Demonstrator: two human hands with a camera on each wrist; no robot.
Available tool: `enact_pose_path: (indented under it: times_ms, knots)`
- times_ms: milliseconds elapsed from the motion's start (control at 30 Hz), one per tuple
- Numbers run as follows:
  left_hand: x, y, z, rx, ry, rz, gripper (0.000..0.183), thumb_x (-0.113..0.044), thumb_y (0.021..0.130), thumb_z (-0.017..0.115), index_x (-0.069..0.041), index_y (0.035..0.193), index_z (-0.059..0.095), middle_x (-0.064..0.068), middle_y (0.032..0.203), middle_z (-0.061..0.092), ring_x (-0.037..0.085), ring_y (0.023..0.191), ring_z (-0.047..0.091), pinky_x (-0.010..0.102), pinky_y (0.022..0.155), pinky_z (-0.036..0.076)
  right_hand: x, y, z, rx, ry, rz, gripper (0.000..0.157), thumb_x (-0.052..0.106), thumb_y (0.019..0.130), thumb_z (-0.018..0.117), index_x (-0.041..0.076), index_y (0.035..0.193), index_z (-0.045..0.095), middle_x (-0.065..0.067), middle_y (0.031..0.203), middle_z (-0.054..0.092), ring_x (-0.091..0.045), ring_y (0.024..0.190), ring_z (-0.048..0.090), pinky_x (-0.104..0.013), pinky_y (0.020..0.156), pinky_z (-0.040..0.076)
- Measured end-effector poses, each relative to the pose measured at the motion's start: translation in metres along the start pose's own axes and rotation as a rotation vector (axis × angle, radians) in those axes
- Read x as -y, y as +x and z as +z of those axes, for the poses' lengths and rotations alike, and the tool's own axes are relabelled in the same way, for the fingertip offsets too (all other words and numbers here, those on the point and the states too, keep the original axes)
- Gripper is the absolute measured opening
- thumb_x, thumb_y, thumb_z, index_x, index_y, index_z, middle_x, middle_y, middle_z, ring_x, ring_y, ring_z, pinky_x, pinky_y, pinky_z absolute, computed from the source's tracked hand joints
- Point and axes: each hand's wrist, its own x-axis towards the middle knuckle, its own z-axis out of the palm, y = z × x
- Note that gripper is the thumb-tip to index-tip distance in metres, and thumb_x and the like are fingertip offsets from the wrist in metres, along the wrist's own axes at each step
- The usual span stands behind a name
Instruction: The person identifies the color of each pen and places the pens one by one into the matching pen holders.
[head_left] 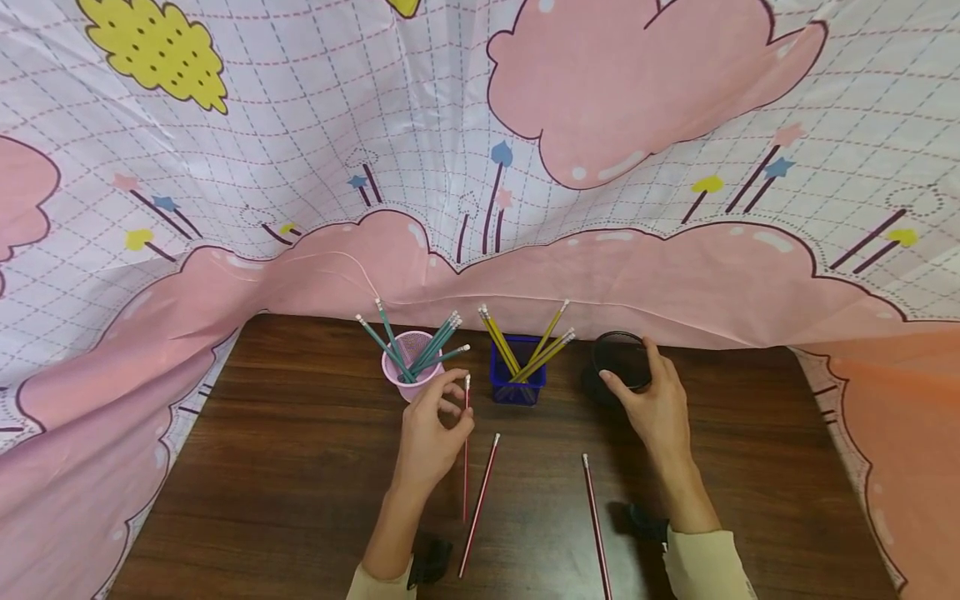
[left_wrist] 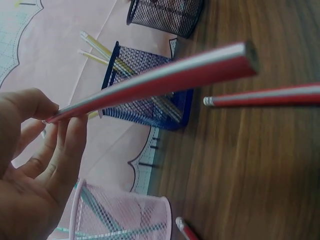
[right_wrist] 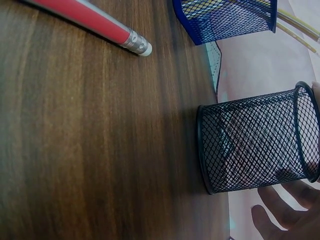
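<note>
My left hand [head_left: 433, 433] pinches a red pencil [head_left: 466, 475] near its white eraser end, between thumb and fingers. In the left wrist view this red pencil [left_wrist: 160, 85] reaches away from the fingertips, its unsharpened end toward the camera. My right hand [head_left: 662, 412] holds the black mesh pencil cup [right_wrist: 250, 145] by its rim, thumb on one side and fingers on the other. The cup stands upright at the table's back right. Two more red pencils lie on the table, one red pencil [head_left: 480, 504] beside the left hand and another red pencil [head_left: 595, 521] nearer the right.
A pink mesh cup [head_left: 387, 367] with several green pencils stands at the back left. Between it and the black cup is a blue square mesh cup [head_left: 517, 395] with several yellow pencils. A patterned cloth [head_left: 420, 267] hangs behind the dark wooden table [head_left: 300, 467].
</note>
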Motion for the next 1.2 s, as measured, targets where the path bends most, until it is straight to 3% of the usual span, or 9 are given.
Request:
enact_pose_path:
  times_ms: [467,700,933,1200]
  knots:
    - [-0.016,0.029,0.036,0.033,-0.059,0.091,0.052,0.0,0.074,0.065,-0.019,0.121,0.053,-0.005,0.096,0.056,0.006,0.069,0.057,0.02,0.037,0.042,0.0,-0.001,0.001,-0.004,0.034,0.048,0.086,0.049,0.07,0.073,0.016,0.14,0.036,-0.016,0.122,0.05,-0.034,0.11,0.049,-0.05,0.09,0.037]
    - [-0.027,0.043,0.044,0.06,-0.034,0.104,0.054,-0.002,0.076,0.064,-0.027,0.123,0.051,-0.007,0.096,0.055,0.003,0.071,0.056,0.019,0.044,0.045,-0.001,0.001,0.002,-0.01,0.039,0.042,0.085,0.048,0.07,0.073,0.017,0.14,0.036,-0.017,0.12,0.051,-0.035,0.107,0.05,-0.05,0.089,0.038]
    - [-0.033,0.054,0.05,0.046,-0.017,0.121,0.051,-0.004,0.076,0.065,-0.022,0.121,0.052,-0.008,0.096,0.056,0.002,0.071,0.057,0.018,0.041,0.043,-0.002,0.003,0.003,-0.01,0.038,0.042,0.085,0.048,0.07,0.073,0.017,0.14,0.037,-0.016,0.118,0.051,-0.036,0.106,0.051,-0.05,0.089,0.039]
    - [-0.035,0.068,0.064,0.027,-0.111,0.157,0.048,-0.003,0.076,0.068,-0.016,0.12,0.054,-0.002,0.094,0.057,0.005,0.072,0.059,0.025,0.05,0.049,-0.003,0.006,0.003,-0.015,0.03,0.036,0.085,0.048,0.069,0.074,0.017,0.14,0.037,-0.016,0.12,0.051,-0.034,0.108,0.05,-0.05,0.09,0.038]
